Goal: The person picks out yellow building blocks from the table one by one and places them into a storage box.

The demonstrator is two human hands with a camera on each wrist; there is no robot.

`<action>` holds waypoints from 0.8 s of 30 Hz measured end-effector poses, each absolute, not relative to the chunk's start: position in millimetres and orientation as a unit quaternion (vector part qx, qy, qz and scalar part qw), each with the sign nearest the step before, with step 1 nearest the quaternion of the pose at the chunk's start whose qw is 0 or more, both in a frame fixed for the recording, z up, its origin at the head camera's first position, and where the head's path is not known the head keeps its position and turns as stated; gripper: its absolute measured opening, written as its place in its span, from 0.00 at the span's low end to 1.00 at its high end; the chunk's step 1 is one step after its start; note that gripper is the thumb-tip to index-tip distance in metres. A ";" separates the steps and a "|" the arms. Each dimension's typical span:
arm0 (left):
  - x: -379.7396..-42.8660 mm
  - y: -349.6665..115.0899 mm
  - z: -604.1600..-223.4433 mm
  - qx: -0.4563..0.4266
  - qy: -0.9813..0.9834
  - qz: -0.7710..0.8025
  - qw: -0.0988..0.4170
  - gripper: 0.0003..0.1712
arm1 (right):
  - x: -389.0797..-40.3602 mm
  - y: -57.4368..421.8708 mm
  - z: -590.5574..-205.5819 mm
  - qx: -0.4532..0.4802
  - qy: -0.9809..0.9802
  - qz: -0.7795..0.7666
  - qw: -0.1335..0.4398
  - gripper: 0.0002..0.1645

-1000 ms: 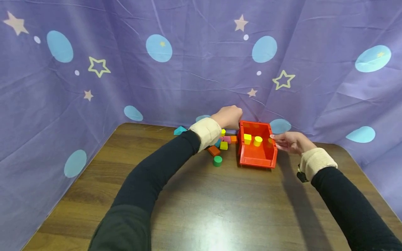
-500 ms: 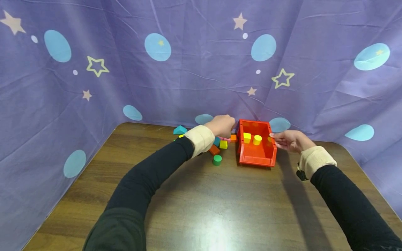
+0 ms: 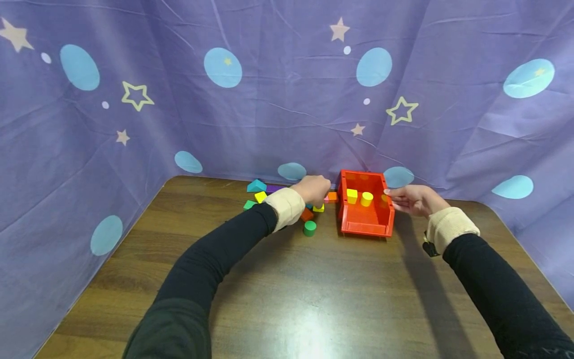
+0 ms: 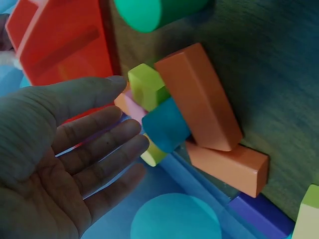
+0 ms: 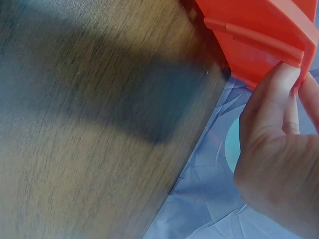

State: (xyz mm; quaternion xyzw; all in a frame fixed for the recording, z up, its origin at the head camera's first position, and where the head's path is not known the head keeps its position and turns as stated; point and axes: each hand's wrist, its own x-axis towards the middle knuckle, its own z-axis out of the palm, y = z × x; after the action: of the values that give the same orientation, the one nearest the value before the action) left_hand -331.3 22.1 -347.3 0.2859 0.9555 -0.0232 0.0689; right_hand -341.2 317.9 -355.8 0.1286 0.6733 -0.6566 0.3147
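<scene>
My left hand hovers over a pile of coloured toy blocks, its fingers nearly straight and holding nothing. In the left wrist view the fingertips come close to a lime-green cube, a blue cylinder and a yellow cylinder. Two orange blocks lie beyond these. My right hand pinches the right side rim of a red plastic bin between thumb and fingers. Inside the bin sit a yellow cube and a yellow cylinder.
A green cylinder stands in front of the pile. To the left lie a blue triangular block, a purple block, a yellow block and a green block. A purple patterned cloth hangs behind the wooden table.
My left hand has moved from beside the bin's left wall leftward and down to the block pile. The right hand keeps its pinch on the bin.
</scene>
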 end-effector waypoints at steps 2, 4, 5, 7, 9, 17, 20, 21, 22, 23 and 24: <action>-332.1 22.2 -350.2 0.284 0.956 -0.027 0.071 0.08 | -340.6 317.1 -354.9 0.125 0.674 -0.657 0.315 0.23; -332.9 22.3 -352.7 0.284 0.956 -0.030 0.070 0.09 | -340.3 316.7 -354.2 0.125 0.674 -0.656 0.314 0.23; -333.2 22.3 -353.9 0.284 0.956 -0.032 0.069 0.09 | -340.1 316.5 -353.9 0.126 0.675 -0.656 0.314 0.23; -334.7 22.4 -356.5 0.285 0.956 -0.035 0.065 0.09 | -339.6 316.3 -353.4 0.129 0.676 -0.655 0.312 0.22; -335.5 22.8 -358.1 0.286 0.955 -0.037 0.065 0.08 | -339.4 316.4 -353.6 0.132 0.676 -0.655 0.311 0.23; -337.6 25.1 -361.9 0.283 0.956 -0.039 0.061 0.06 | -339.0 317.2 -354.6 0.129 0.675 -0.657 0.311 0.23; -337.0 26.3 -362.3 0.286 0.956 -0.041 0.056 0.06 | -339.4 317.5 -355.0 0.125 0.675 -0.657 0.312 0.23; -336.9 26.7 -362.5 0.286 0.956 -0.042 0.055 0.06 | -339.2 317.3 -354.7 0.125 0.675 -0.657 0.312 0.23; -336.8 27.0 -362.7 0.287 0.955 -0.042 0.056 0.06 | -339.1 317.2 -354.6 0.125 0.675 -0.657 0.312 0.23; -336.9 27.4 -363.0 0.287 0.955 -0.043 0.056 0.06 | -339.1 317.4 -354.7 0.126 0.675 -0.657 0.312 0.23; -336.8 27.5 -363.3 0.286 0.955 -0.044 0.058 0.07 | -338.8 317.2 -354.5 0.128 0.675 -0.657 0.311 0.23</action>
State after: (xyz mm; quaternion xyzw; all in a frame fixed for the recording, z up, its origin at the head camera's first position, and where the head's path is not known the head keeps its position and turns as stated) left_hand -336.8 27.5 -363.3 0.2862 0.9554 -0.0438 0.0576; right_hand -338.8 317.2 -354.5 0.1285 0.6749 -0.6566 0.3112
